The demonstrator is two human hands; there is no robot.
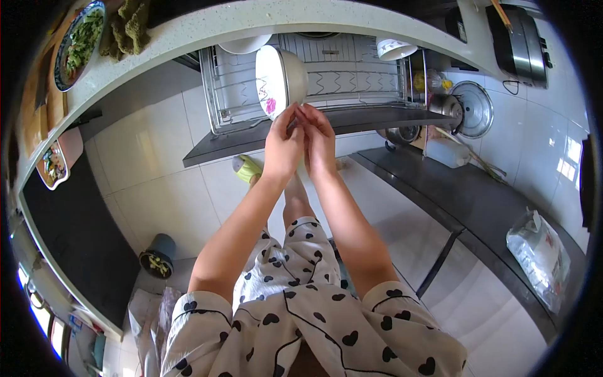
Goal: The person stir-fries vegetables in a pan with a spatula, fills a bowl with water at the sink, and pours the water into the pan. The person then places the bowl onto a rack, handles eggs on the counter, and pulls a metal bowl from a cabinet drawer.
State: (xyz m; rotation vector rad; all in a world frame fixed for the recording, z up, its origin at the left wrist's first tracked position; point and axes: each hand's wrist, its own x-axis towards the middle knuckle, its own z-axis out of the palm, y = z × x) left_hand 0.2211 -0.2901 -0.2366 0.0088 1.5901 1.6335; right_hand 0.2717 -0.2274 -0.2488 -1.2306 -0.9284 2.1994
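Observation:
A white bowl with a pink flower [294,78] is tilted on its side over an open pull-out wire rack [352,81]. My left hand [284,139] and my right hand [319,135] meet at the bowl's near edge, their fingers closed on it and touching each other. The drawer's dark front panel [377,119] lies just beyond and under my hands. Inside the rack another white bowl [246,44] sits at the back left, and a patterned white bowl [396,49] at the back right.
A pale counter edge [169,47] curves across the top and left, with a plate of chopped greens [83,47] on it. Pots, a metal lid [472,109] and a plastic bag [539,254] are on the right. A small bin [158,254] stands on the floor.

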